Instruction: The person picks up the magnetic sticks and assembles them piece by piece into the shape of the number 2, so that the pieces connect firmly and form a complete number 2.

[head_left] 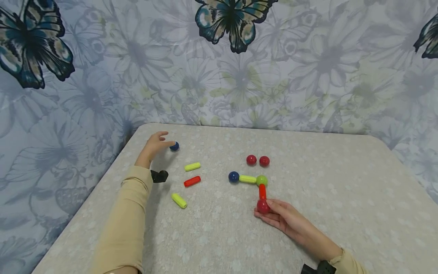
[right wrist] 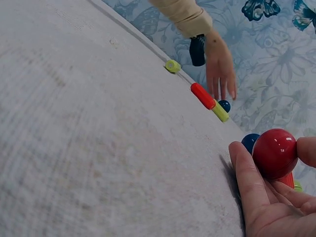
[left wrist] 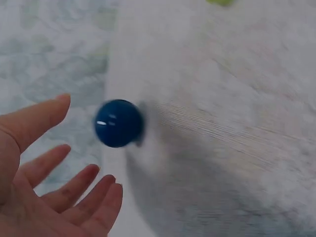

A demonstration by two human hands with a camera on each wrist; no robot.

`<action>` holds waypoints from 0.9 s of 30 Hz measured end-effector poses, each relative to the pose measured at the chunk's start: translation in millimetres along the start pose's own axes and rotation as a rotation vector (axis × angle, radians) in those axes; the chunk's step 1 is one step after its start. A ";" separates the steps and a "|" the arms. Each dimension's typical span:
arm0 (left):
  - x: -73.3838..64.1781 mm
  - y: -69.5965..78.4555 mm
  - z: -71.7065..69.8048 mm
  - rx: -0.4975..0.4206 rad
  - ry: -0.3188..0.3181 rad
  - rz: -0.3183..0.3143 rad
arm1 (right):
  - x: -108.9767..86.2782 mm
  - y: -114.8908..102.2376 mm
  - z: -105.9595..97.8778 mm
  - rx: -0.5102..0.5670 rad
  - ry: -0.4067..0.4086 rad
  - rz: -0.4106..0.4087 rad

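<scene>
My left hand (head_left: 154, 147) reaches to the far left of the table, its fingers spread beside a loose blue ball (head_left: 175, 146). In the left wrist view a gap shows between the fingertips and that ball (left wrist: 119, 123). My right hand (head_left: 289, 220) pinches a red ball (head_left: 262, 206) between thumb and fingers. That ball forms one end of an L-shaped joined piece. From it a red rod (head_left: 262, 191) runs to a green ball (head_left: 261, 180), and a yellow-green rod (head_left: 248, 179) links this to a dark blue ball (head_left: 234, 177).
Between the hands lie a yellow-green rod (head_left: 192, 166), a red rod (head_left: 192, 181) and another yellow-green rod (head_left: 179, 200). Beyond the joined piece sit two red balls, one on the left (head_left: 251, 160) and one on the right (head_left: 264, 161). Patterned cloth (head_left: 219, 91) hangs behind the table.
</scene>
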State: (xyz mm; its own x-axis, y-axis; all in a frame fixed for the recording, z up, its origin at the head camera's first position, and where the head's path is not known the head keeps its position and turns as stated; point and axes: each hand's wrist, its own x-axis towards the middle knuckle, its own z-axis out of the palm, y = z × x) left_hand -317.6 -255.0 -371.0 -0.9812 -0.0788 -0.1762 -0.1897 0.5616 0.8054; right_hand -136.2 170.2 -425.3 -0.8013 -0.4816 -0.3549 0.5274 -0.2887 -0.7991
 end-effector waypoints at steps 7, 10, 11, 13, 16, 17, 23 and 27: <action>14.2 -16.1 17.3 0.205 -0.015 0.039 | 2.1 1.7 -0.1 -0.003 -0.006 0.004; 13.5 -15.0 22.9 0.240 0.013 0.070 | 0.8 2.2 -0.9 -0.010 -0.006 -0.008; 12.5 -14.4 24.5 0.239 0.028 0.081 | 0.4 2.0 -1.3 -0.014 -0.006 -0.012; 8.5 -15.0 25.8 0.224 0.067 0.114 | 0.0 1.4 -1.5 -0.019 -0.007 -0.016; -0.1 -19.2 26.4 0.174 0.144 0.189 | 0.3 0.4 -1.0 -0.026 -0.009 -0.017; -4.2 -20.6 26.9 0.148 0.159 0.212 | 0.5 0.2 -0.8 -0.028 -0.009 -0.015; -23.1 -34.2 33.1 0.078 -0.124 0.402 | 0.6 -0.4 -0.9 -0.014 -0.002 -0.007; -27.5 -36.3 41.6 0.153 -0.332 0.469 | 0.7 0.0 -2.0 -0.010 -0.002 -0.008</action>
State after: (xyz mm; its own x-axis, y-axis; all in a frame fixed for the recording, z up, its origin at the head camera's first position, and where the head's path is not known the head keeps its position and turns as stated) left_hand -282.3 -238.9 -418.9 -0.8908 0.4544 -0.0087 0.2929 0.5888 0.7533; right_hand -137.3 171.6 -426.5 -0.8047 -0.4812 -0.3478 0.5185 -0.2840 -0.8066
